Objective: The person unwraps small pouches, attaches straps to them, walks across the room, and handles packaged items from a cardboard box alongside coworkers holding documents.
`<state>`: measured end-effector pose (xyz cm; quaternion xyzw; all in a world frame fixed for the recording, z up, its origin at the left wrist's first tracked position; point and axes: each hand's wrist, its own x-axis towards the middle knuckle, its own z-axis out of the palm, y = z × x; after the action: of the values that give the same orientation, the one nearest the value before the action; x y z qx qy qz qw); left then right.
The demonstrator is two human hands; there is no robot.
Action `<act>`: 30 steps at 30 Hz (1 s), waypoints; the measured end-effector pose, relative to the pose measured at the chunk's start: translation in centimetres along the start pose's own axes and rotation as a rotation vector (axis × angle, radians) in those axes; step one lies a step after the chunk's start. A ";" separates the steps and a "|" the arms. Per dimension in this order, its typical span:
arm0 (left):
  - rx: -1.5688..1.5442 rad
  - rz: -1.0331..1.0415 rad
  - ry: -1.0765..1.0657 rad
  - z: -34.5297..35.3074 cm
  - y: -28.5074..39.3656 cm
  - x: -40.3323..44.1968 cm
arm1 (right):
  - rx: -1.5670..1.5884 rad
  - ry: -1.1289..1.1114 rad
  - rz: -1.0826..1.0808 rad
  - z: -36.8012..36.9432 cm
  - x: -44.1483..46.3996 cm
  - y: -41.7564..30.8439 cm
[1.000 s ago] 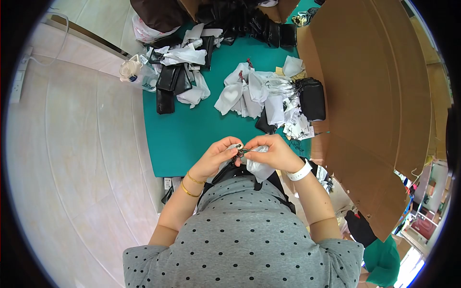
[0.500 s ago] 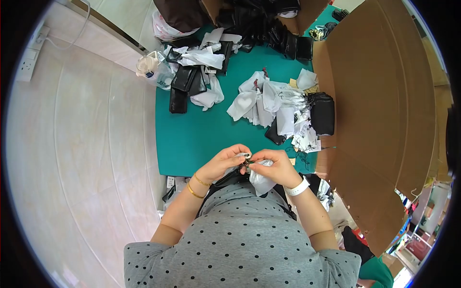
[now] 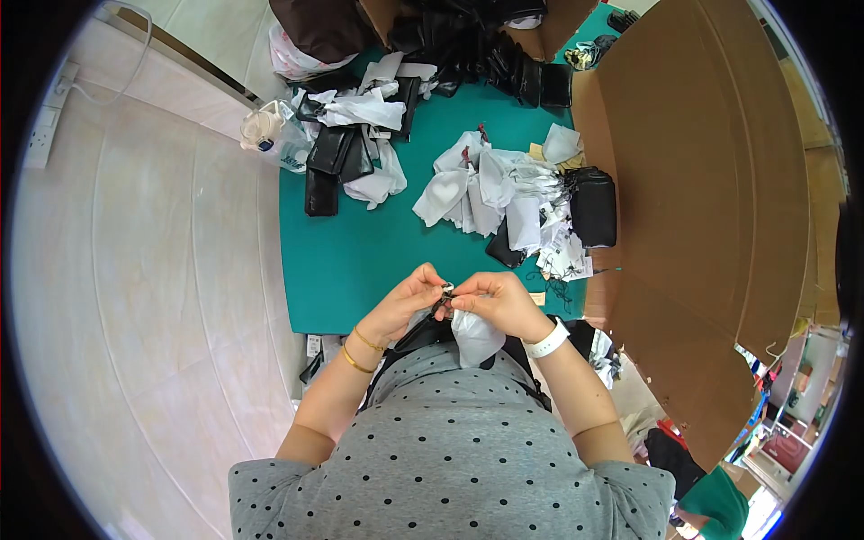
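Note:
Close to my body, my left hand [image 3: 412, 301] and my right hand [image 3: 497, 301] meet with fingertips pinched on a small dark clasp [image 3: 447, 293]. A black strap [image 3: 416, 335] runs down from it beneath my left hand. Under my right hand hangs a white pouch or wrapping [image 3: 477, 339]. Fine details between the fingertips are too small to tell. Beyond my hands, a pile of white wrapped pieces [image 3: 486, 189] lies on the green table [image 3: 360, 261], beside a stack of black pouches [image 3: 592, 209].
Black wallets [image 3: 322, 191] with white paper lie at the back left, near a clear bottle [image 3: 286, 139]. At the back, a box holds black items [image 3: 468, 40]. A large cardboard sheet [image 3: 702, 180] stands on the right. Part of another person in green [image 3: 717, 504] shows at lower right.
The camera view has shifted. Both hands stay together at the clasp, and the white pouch now hangs lower and more fully visible beneath my right hand.

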<state>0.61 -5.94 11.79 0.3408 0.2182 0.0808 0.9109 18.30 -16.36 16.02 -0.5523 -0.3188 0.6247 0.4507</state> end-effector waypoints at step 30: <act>-0.117 0.091 0.087 -0.4 1.9 -2.0 | -0.032 0.192 0.006 -3.6 1.1 -1.4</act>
<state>-1.42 -4.86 13.43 0.2926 0.2368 0.1494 0.9143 22.15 -15.18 16.22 -0.6175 -0.2825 0.5652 0.4685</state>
